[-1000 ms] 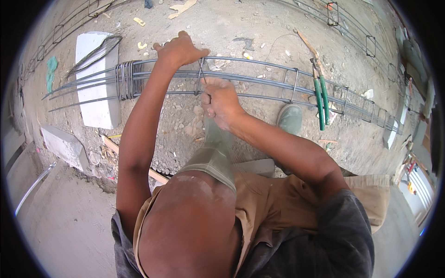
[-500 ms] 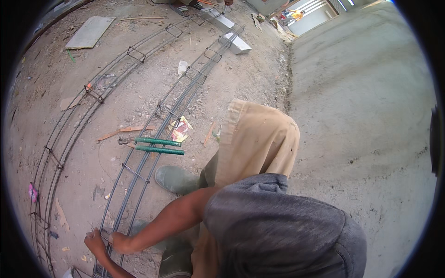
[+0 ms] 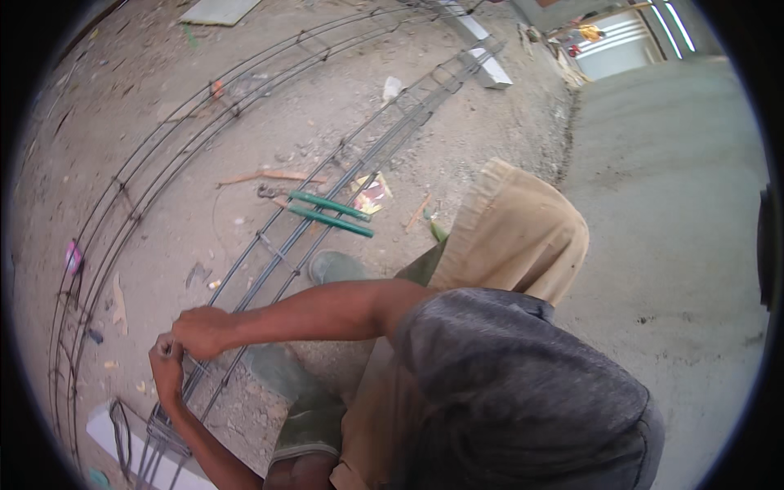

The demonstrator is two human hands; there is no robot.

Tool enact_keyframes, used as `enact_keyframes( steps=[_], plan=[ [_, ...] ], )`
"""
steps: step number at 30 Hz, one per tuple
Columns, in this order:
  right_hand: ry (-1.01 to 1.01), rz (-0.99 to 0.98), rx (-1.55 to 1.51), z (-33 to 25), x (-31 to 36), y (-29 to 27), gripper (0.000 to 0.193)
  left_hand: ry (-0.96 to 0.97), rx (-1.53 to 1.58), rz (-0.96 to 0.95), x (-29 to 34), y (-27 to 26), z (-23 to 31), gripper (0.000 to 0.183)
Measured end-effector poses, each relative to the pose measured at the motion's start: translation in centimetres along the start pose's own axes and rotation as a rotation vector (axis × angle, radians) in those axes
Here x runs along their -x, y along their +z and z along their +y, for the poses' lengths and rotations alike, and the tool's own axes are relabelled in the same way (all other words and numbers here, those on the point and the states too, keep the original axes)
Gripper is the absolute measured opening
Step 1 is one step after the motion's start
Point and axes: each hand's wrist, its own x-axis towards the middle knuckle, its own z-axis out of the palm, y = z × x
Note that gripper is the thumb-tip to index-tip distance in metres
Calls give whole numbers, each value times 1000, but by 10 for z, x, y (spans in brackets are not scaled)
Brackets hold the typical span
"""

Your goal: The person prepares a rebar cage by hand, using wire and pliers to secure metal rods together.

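My right hand [image 3: 202,331] reaches across from the right, its fingers closed in a pinch. Just below and touching it is my left hand [image 3: 167,371], also closed, with the thumb and fingers curled together. Both are at the left side of a long steel rebar cage [image 3: 278,252] made of straight bars and square stirrups. Whatever lies between the fingers is too small to make out. Farther along, a bolt cutter [image 3: 331,220] with green handles rests across the bars. More stirrups [image 3: 163,429] are bunched at the cage's near end.
A second rebar cage [image 3: 124,194] curves along the left. White blocks [image 3: 492,75] support the far end, and another white block [image 3: 102,425] lies near left with a loop of dark wire. My boots [image 3: 339,268] stand beside the cage. A grey wall [image 3: 670,204] rises at right.
My view has shifted, so the scene sits higher and farther right. Both hands have risen a little away from the bars. More of the near white block now shows.
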Motion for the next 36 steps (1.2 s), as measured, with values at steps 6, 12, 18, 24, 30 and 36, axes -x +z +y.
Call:
enact_keyframes(
  steps=[6, 12, 18, 24, 30, 36],
  plan=[
    [185, 48, 263, 23, -41, -37, 36, -40, -26, -59, -10, 1, 21, 21],
    [348, -121, 401, 13, -69, -8, 43, -189, -36, 38, 10, -2, 10, 20],
    [412, -447, 575, 36, -88, 0, 44, -18, -51, 86, 11, 12, 19, 25],
    [403, -603, 678, 21, -75, -8, 37, 17, -139, 103, 8, 15, 8, 29],
    [97, -208, 501, -6, -1, -14, 37, 73, -303, 217, 16, 24, 10, 30],
    [81, -333, 228, 27, 17, 15, 66, 113, -327, 226, 9, 23, 13, 32]
  ],
)
